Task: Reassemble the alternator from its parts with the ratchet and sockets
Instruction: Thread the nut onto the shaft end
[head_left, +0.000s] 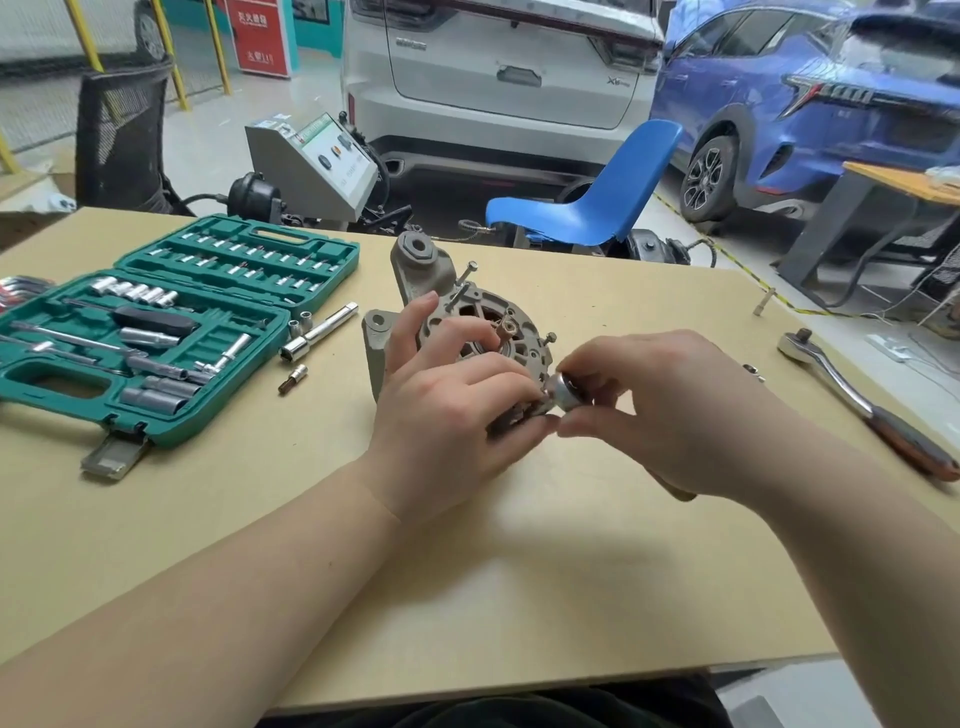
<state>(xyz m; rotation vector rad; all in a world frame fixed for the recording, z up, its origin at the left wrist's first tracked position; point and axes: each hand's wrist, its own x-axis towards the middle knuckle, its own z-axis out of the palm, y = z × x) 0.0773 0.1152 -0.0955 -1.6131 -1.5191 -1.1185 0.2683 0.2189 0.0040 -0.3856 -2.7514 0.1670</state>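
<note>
The wooden table (156, 519) is carrying everything in play, and the open green socket case (171, 322) is lying on its left part with most sockets sitting in their slots, while an extension bar (319, 332) and a few loose sockets are lying just beside the case. The alternator (467, 322) is resting near the middle of the table, its housing halves appearing to be mated already, so by my judgement the job is sitting somewhere past the halfway mark. One long through-bolt (464, 283) is standing tall and tilted at the far rim, clearly not yet driven home, and another bolt head (550, 338) at the right rim is sitting much lower; how tight it is I cannot tell. The ratchet (862, 400) is lying well apart on the right side of the table, untouched, which suggests final tightening is yet to come. The left hand (447, 405) is bracing the alternator, its fingers curling over the face and near edge of the housing and holding it steady. The right hand (660, 410) is pinching a chrome socket (566, 391) between thumb and fingertips, clamped on it and pressing it against the near rim, seemingly running a fastener in by hand; the fastener itself is hidden under the socket. A small bit socket (292, 378) is lying alone nearer the case. What is left, as I read it, is seating the bolts and snugging them with the ratchet.
</note>
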